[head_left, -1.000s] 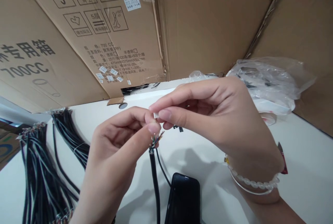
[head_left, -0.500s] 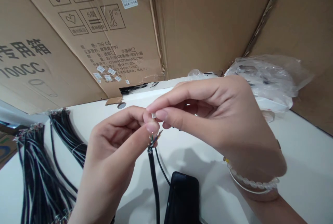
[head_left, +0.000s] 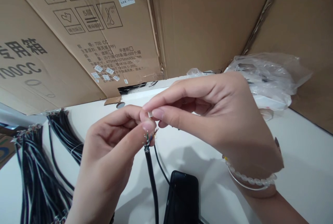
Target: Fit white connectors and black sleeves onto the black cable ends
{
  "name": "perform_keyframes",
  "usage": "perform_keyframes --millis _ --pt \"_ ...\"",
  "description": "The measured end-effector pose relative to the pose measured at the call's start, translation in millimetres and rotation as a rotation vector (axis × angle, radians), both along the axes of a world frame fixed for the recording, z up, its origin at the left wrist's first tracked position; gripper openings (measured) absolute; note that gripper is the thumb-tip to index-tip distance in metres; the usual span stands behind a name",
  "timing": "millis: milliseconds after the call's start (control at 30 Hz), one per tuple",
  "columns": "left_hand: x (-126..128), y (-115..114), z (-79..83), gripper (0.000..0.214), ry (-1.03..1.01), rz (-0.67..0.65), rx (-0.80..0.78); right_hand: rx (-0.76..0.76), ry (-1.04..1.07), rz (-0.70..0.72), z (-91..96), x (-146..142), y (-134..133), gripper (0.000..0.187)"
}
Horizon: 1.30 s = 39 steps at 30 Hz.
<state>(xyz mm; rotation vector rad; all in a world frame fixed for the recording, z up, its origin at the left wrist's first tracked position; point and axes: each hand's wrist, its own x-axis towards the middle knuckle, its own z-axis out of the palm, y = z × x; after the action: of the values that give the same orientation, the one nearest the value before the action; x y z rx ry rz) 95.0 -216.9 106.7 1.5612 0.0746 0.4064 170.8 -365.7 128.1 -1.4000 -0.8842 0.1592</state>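
Since a second ago, the two hands and the cable between them have drifted a little to the left in the view. The carton print has slid the same way, so the head may have turned. Both grips look unchanged.

At far left, bundles of black cables (head_left: 39, 168) lie on the white worktop (head_left: 299, 168). The left hand (head_left: 109, 154) is closed in a pinch on the black cable (head_left: 151, 175), just below its bared coloured wire ends (head_left: 148, 136). The cable hangs down past a dark flat object (head_left: 182, 199) near the front edge. Just above the wire ends, the right hand (head_left: 218, 116) pinches a small clear piece (head_left: 150, 114) between thumb and forefinger, tip to tip with the left thumb.

The step looks like bringing the wire ends and the clear piece together. It would go best with the left pinch kept close under the strands so they stay flat and in order. The right hand should hold the piece square to them and press straight, without twisting. A clear plastic bag (head_left: 265, 78) sits at far right, against the cardboard boxes (head_left: 203, 26).
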Motion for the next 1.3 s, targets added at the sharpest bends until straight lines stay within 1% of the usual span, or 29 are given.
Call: perform_keyframes --millis 267,400,500,700,1000,1067,1167,1300 --pt "2 0 -0.5 0.007 -0.009 -0.003 -0.012 -0.063 -0.107 -0.064 -0.9 2 -2 0.007" --pt "3 0 -1.8 0.007 0.004 -0.014 -0.004 -0.069 -0.139 -0.077 -3.2 1 -2 0.008" --pt "3 0 -2.9 0.005 0.012 -0.014 0.001 -0.057 -0.155 -0.114 -4.7 -1 -3 0.01" --pt "2 0 -3.6 0.005 0.025 0.006 0.046 -0.12 -0.224 -0.14 -2.8 -1 -5 0.013" --pt "1 1 -1.2 0.009 0.049 0.014 0.057 -0.073 -0.26 -0.168 -2.8 -3 -2 0.013" --pt "0 0 -1.4 0.01 0.058 0.052 0.051 -0.07 -0.272 -0.174 -4.1 -2 -1 0.013" --pt "-2 0 -4.3 0.01 0.062 0.108 0.039 -0.077 -0.295 -0.181 -5.7 -2 -1 0.014" --pt "-4 6 -10.6 0.011 0.088 0.079 0.044 -0.087 -0.302 -0.184 -6.6 -3 -1 0.012"
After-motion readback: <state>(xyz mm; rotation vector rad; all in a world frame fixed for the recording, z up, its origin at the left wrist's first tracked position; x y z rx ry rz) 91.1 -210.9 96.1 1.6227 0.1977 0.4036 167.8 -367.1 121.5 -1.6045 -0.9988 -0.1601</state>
